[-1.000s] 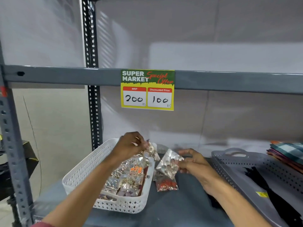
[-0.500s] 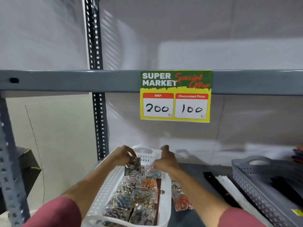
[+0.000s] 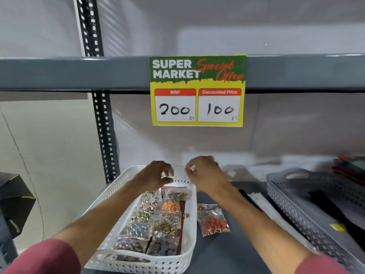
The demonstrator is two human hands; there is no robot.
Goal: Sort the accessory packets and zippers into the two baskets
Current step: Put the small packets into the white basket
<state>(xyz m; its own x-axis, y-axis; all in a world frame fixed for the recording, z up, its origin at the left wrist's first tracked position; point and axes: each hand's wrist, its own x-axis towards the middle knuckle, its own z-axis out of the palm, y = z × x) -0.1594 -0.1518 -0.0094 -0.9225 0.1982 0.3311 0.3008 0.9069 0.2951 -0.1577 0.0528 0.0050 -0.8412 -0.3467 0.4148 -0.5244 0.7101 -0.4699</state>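
A white perforated basket on the grey shelf holds several clear packets of beads and trinkets. My left hand and my right hand hover close together over the basket's far end, fingers curled and apart, and I see no packet in either. Two packets, one with orange beads, lie on the shelf just right of the white basket. A black zipper and a white zipper lie beside them. The grey basket at the right holds black zippers.
The upper shelf beam with a yellow price sign runs just above my hands. A black perforated upright stands behind the white basket. Folded fabric sits at the far right, and a black box is at the left.
The view has moved closer and to the left. My left hand has let go of the packet it held over the white basket, and both hands have lifted slightly.
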